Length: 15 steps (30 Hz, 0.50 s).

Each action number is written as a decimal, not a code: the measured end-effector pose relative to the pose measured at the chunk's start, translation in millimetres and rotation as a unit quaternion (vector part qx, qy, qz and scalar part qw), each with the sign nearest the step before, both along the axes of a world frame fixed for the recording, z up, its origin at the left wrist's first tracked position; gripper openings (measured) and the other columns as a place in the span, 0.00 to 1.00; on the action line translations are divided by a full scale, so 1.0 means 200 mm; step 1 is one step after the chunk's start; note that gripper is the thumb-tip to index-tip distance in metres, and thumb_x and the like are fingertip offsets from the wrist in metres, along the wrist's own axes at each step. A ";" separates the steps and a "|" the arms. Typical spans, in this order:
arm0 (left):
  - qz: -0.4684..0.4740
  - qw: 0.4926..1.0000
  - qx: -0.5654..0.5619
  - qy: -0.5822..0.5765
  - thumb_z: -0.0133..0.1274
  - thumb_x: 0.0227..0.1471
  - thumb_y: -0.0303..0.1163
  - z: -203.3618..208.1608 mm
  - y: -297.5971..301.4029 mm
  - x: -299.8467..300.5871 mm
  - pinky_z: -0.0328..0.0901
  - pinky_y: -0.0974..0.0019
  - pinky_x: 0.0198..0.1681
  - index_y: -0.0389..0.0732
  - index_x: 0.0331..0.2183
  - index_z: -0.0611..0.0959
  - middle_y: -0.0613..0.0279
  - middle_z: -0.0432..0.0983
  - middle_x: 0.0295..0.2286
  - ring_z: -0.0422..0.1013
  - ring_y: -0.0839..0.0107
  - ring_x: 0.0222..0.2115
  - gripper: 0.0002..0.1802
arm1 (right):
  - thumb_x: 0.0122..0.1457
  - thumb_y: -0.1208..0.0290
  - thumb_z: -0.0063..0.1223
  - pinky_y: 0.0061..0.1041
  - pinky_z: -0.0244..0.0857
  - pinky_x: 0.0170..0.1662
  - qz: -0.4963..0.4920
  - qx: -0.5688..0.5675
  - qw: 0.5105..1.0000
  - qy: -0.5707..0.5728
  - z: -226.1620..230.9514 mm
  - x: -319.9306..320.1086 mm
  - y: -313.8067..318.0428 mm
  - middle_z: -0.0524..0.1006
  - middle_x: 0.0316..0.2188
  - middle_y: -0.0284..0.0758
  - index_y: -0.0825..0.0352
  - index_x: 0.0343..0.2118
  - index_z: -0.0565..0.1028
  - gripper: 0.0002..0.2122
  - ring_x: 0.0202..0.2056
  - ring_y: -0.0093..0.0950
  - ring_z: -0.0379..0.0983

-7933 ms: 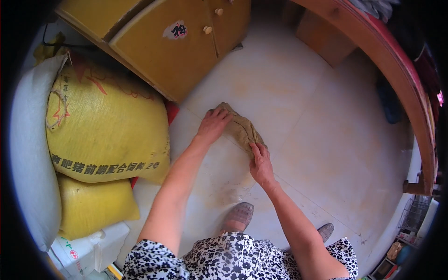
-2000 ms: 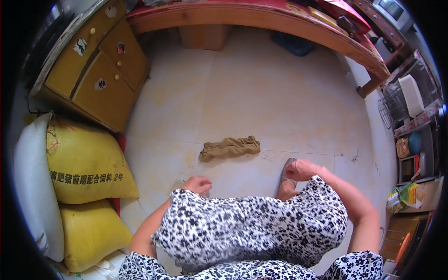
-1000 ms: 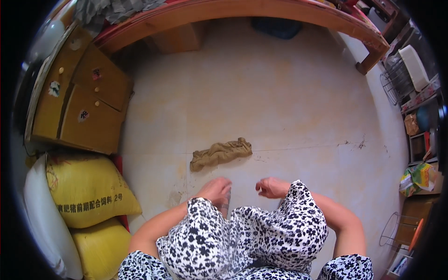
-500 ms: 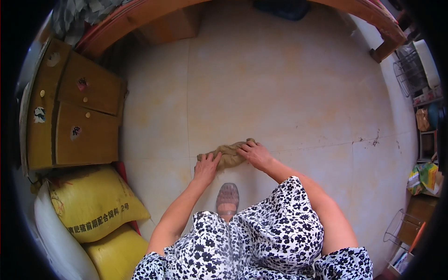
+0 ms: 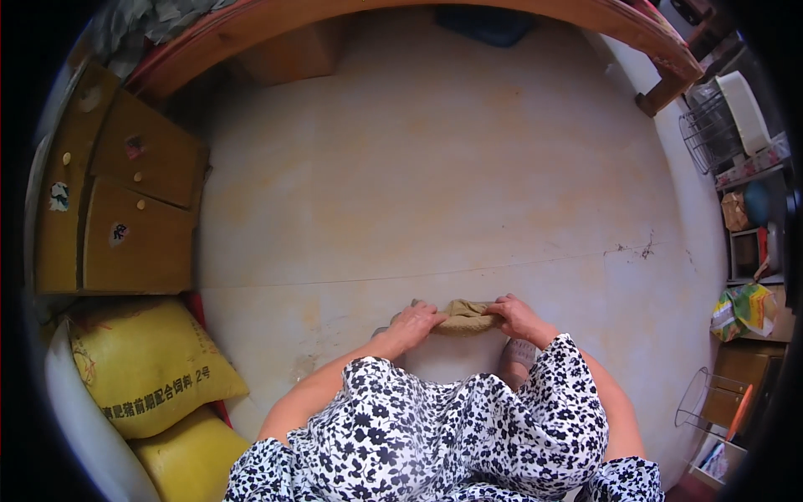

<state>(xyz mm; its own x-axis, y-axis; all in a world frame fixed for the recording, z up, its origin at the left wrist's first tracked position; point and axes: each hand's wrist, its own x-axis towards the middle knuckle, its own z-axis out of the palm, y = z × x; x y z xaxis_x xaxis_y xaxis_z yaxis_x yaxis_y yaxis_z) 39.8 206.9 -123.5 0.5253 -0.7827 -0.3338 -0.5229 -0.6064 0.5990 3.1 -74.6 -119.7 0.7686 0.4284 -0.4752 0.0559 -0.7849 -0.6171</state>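
Note:
A folded tan cloth (image 5: 465, 320) is stretched between my two hands, low in front of my body. At its left end, my left hand (image 5: 413, 325) is closed on the fabric, fingers pointing inward. My right hand (image 5: 520, 318) pinches the opposite end. The middle of the cloth bulges in soft folds. Whether it touches the tiled floor (image 5: 435, 192) cannot be made out. Just below my right hand, part of a shoe (image 5: 519, 356) shows; another is mostly hidden behind my left wrist.
A wooden cabinet (image 5: 138, 238) stands at left, above stacked yellow sacks (image 5: 159, 364). A wooden bed frame (image 5: 368, 12) crosses the far side. Along the right are a wire rack (image 5: 709, 130), shelves and a colourful bag (image 5: 743, 311). Dark debris (image 5: 646, 247) lies on the floor at right.
Both hands have drawn the cloth nearer to my body and to the right. It was spread under my hands on the floor; now its ends are gripped. My feet have shifted.

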 end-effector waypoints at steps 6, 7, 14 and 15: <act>0.070 0.994 -0.071 -0.032 0.51 0.34 0.17 0.06 -0.01 0.24 0.65 0.56 0.43 0.45 0.47 0.75 0.54 0.70 0.36 0.66 0.53 0.40 0.32 | 0.40 0.81 0.48 0.35 0.63 0.50 -0.009 -0.030 0.998 -0.050 0.13 0.22 -0.05 0.73 0.39 0.38 0.59 0.46 0.74 0.25 0.46 0.41 0.65; 0.066 0.995 -0.074 -0.029 0.51 0.34 0.17 0.07 -0.01 0.31 0.65 0.56 0.43 0.45 0.47 0.75 0.54 0.70 0.36 0.66 0.53 0.40 0.32 | 0.40 0.81 0.49 0.35 0.63 0.50 0.000 -0.037 0.996 -0.075 0.12 0.31 -0.04 0.73 0.40 0.37 0.59 0.46 0.73 0.25 0.46 0.40 0.65; 0.150 0.968 0.076 -0.185 0.51 0.38 0.19 -0.01 0.05 0.53 0.67 0.56 0.41 0.49 0.50 0.73 0.56 0.69 0.38 0.66 0.55 0.41 0.32 | 0.45 0.80 0.48 0.33 0.65 0.48 0.036 -0.048 0.982 -0.180 -0.04 0.67 0.17 0.72 0.41 0.36 0.59 0.44 0.73 0.20 0.47 0.39 0.65; 0.160 0.960 0.101 -0.206 0.51 0.38 0.20 -0.05 0.06 0.52 0.67 0.56 0.39 0.49 0.50 0.72 0.57 0.69 0.38 0.65 0.56 0.41 0.33 | 0.45 0.81 0.47 0.33 0.65 0.47 0.031 -0.071 0.977 -0.198 -0.08 0.65 0.19 0.72 0.40 0.36 0.59 0.43 0.73 0.19 0.47 0.39 0.65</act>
<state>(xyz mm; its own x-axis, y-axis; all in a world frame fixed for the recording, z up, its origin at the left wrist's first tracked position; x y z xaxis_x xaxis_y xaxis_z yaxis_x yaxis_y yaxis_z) 143.9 218.4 -133.2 0.8485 -0.4995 -0.1750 -0.4568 -0.8581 0.2344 132.2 -35.9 -135.1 0.8788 0.4313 -0.2042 0.3179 -0.8483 -0.4235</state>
